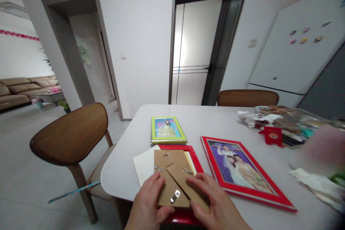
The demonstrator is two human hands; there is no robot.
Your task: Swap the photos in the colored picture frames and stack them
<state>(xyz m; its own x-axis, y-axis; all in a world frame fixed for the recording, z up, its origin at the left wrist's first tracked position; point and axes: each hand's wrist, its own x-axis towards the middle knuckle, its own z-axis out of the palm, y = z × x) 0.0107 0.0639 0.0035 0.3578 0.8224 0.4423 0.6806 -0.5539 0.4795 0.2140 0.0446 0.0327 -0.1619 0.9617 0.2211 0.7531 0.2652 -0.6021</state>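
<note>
A brown picture-frame backing board (164, 179) lies in front of me, with several metal clips and a slanting cut-out stand flap on it. My left hand (149, 199) grips its left edge, fingers on top and thumb at the near edge. Along the right edge, my right hand (212, 199) holds the same board between thumb and fingers. Under the board is a red picture frame (198, 163), mostly covered. A white sheet (142, 165) sticks out on the left.
A green-framed photo (168, 141) lies beyond the board, and a larger red-framed wedding photo (269, 196) to the right. Plastic packaging (248, 118), a red card (272, 136) and crumpled tissue (309, 183) clutter the table's right side. A wooden chair (70, 133) stands left.
</note>
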